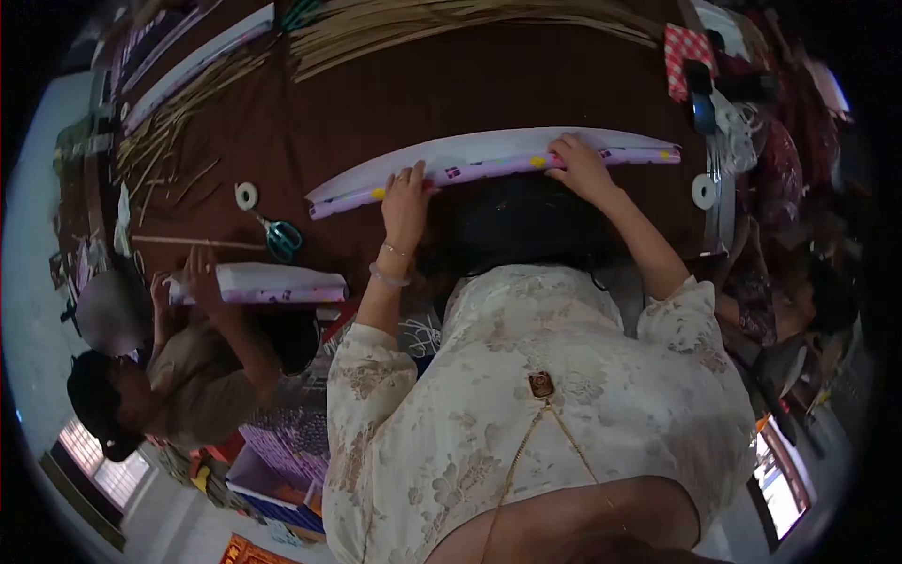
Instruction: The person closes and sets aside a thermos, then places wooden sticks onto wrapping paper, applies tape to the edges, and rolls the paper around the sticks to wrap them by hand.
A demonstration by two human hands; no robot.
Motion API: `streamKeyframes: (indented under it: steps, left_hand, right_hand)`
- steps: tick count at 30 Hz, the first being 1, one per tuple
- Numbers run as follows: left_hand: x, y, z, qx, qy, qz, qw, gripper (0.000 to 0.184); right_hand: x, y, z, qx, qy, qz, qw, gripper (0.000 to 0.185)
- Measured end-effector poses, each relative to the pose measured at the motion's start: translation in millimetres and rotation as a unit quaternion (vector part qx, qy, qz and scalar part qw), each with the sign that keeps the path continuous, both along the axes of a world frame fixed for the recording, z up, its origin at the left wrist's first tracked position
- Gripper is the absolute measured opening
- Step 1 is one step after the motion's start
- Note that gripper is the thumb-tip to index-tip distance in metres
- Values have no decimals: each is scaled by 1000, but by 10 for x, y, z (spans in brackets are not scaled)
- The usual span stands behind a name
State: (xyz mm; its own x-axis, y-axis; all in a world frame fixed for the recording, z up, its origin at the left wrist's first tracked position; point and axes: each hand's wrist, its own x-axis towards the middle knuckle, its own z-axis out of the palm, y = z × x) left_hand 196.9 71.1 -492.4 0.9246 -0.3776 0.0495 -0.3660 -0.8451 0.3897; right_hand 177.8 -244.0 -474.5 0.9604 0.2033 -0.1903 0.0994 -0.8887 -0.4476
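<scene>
A long sheet [442, 150], white on its upper face, lies across the brown table in front of me. Its near edge is rolled into a narrow tube [489, 168] printed in lilac with yellow and dark purple motifs. My left hand [406, 199] grips the tube left of its middle, fingers over the top and thumb on the near side. Farther right, my right hand [580, 167] holds the same tube, with its fingers curled over it and touching the white sheet. The undersides of both hands' grips are hidden.
Teal-handled scissors [282, 241] and a tape roll [246, 195] lie to the left; another tape roll [703, 192] is at right. Brown strips [451, 28] spread along the back. A co-worker [202, 367] at left handles a similar roll [282, 284]. A red checked cloth [688, 58] sits back right.
</scene>
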Motion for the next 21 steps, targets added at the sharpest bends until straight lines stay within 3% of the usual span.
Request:
streamKeyframes:
  steps: [5,15,19,21]
  left_hand:
    - [-55,43,-123,38,-52,-31,997,31]
    - [-67,-22,-76,62,-92,-55,992,32]
    - [-31,-73,-12,68,-90,-72,991,33]
    - [4,28,-141,116,-110,-117,980,36]
  right_hand:
    - [-148,-9,-77,14,-13,-64,998,36]
    - [-203,-105,-159,17,-15,-48,999,45]
    - [-331,-180,-84,25,-129,-47,990,40]
    - [-417,-290,18,65,-182,-140,971,35]
